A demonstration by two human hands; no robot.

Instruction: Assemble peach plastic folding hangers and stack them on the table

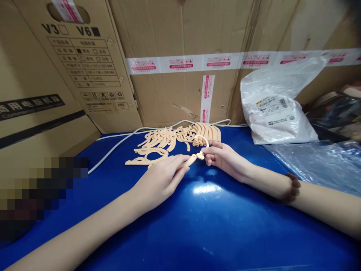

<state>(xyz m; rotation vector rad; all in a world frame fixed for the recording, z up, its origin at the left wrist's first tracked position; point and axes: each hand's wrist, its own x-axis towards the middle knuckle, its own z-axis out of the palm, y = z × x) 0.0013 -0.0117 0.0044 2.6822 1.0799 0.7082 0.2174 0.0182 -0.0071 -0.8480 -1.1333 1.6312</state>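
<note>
1. Head view, hands: the left hand (162, 180) rests on the glossy blue table top (214, 226), fingers closed in a pinch on a slim peach plastic stick (188, 162). Just right of it, the right hand (222, 157) pinches a small curved peach plastic hook (203, 142). Stick and hook meet end to end between the hands.
2. Head view, surroundings: a heap of peach plastic pieces (166, 141) lies just beyond the hands. A white cable (113, 148) runs behind it along brown cardboard boxes (175, 86). A white plastic bag (273, 113) sits far right.
</note>
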